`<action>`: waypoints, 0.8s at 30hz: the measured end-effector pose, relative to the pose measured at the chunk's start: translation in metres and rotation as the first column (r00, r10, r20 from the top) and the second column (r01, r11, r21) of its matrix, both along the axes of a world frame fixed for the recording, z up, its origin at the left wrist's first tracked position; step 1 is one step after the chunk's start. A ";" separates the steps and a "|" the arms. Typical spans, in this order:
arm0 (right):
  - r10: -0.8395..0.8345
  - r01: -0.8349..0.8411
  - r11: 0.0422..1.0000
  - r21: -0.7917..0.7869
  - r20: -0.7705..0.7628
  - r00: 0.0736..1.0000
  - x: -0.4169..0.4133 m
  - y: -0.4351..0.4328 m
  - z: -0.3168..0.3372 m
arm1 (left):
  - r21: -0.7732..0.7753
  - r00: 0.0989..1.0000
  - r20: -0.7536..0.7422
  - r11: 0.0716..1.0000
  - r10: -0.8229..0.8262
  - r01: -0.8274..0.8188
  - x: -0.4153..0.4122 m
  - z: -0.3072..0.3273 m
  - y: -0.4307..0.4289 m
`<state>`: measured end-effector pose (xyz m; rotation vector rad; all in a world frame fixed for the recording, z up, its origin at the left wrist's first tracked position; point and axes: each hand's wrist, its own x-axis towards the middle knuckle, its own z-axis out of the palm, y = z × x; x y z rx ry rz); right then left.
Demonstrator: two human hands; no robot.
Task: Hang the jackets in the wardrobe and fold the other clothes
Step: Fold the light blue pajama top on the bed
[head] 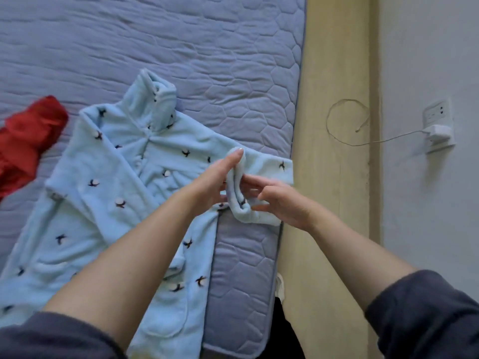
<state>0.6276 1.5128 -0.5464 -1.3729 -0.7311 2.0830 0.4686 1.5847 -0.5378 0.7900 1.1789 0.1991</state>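
At the bottom of the frame two dark grey sleeves (pixel 51 338) are pushed up, and bare forearms reach from them toward the centre. The left hand (pixel 212 183) is nearly flat, its fingers straight and together, and it presses along one side of a raised fold of cloth. The right hand (pixel 281 203) is slightly blurred, but its fingers are curled and they pinch the same fold from the other side, the thumb below it. The fold belongs to one sleeve (pixel 269 161) of the light blue fleece top (pixel 108 164), which lies spread in the lower left and centre of the frame, on the mattress (pixel 181 42) and close to its right edge. The fabric looks soft and fluffy, and it carries small embroidered motifs, white puffs with dark stems, scattered over it. A rounded patch pocket (pixel 166 322) is at the lower centre, and the collar (pixel 155 94) stands up toward the upper middle. The other sleeve is folded across the body of the top. The mattress cover is bluish lavender and quilted, with a honeycomb stitching along the border and wavy lines inside. At the left edge a crumpled red garment (pixel 28 141) lies just beside the top. To the right of the mattress there is a pale yellow smooth strip (pixel 331 73), then a grey-white wall (pixel 427 47). On this wall, at the right, a white socket (pixel 436 112) holds a white charger (pixel 439 136), and its thin cable (pixel 342 117) makes a loop.
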 end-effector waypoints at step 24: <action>0.163 -0.165 0.982 -0.088 0.833 0.529 -0.237 -0.016 -0.115 | 0.165 0.553 -0.813 0.983 0.184 -0.084 -0.398 -0.116 -0.117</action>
